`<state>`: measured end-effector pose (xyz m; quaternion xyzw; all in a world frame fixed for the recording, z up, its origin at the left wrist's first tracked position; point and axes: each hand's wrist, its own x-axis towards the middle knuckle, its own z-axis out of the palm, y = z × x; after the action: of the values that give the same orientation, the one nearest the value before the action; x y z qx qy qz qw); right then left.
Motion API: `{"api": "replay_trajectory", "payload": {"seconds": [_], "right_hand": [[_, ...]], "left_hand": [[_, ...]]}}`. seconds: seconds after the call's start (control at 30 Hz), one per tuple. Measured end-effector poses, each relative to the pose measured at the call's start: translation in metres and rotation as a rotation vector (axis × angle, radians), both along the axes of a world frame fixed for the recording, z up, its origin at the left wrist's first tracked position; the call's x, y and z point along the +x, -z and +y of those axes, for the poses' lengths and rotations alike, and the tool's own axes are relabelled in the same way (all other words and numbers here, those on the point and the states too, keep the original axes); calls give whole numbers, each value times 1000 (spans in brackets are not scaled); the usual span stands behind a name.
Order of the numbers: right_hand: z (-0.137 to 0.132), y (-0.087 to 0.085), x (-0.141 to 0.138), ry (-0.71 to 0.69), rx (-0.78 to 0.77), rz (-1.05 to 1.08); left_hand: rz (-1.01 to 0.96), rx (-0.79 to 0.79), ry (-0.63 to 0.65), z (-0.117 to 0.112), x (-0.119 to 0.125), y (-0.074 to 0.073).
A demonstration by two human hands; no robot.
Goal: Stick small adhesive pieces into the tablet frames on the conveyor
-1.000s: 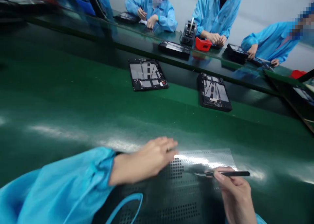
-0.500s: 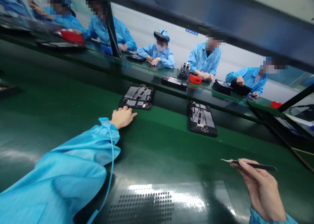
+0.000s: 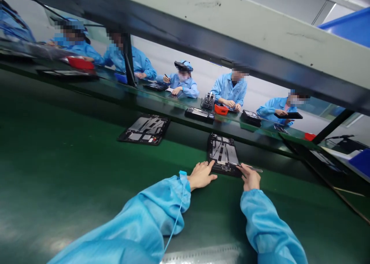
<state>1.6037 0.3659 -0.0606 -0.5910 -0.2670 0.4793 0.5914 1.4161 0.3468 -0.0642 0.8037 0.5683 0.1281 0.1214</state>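
Note:
Both my arms in blue sleeves reach out over the green conveyor belt (image 3: pixel 58 171). My left hand (image 3: pixel 200 174) lies with fingers stretched out, its fingertips touching the near left corner of an open black tablet chassis (image 3: pixel 223 153). My right hand (image 3: pixel 251 178) is closed on thin black tweezers (image 3: pixel 250 167) and rests at the chassis's near right edge. A second open chassis (image 3: pixel 145 129) lies further left on the belt, away from both hands.
A raised green shelf (image 3: pixel 173 102) runs behind the belt with black devices and a red bin (image 3: pixel 221 109). Several people in blue coats work behind it. A grey beam (image 3: pixel 231 36) crosses overhead. A perforated sheet (image 3: pixel 202 254) lies at the near edge.
My left hand left the left chassis and moved right to the nearer one. My right hand with the tweezers reached forward to that chassis. The view tilted upward.

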Motion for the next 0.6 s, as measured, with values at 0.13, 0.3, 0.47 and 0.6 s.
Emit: {"api": "replay_trajectory", "payload": {"seconds": [0.13,0.3,0.47,0.6], "right_hand": [[-5,-18,-8,-56,62,36],[-56,-57,5,-117,262,115],[-142,-81,26,-104,373,127],[-176,-83,61,-119,729,-128]], "left_hand": [[5,80,-83,-4,1,-6],[16,313,-42,-37,-13,-31],[2,557,162,-110,-29,-66],[-109,885,185,-169,-36,-99]]}}
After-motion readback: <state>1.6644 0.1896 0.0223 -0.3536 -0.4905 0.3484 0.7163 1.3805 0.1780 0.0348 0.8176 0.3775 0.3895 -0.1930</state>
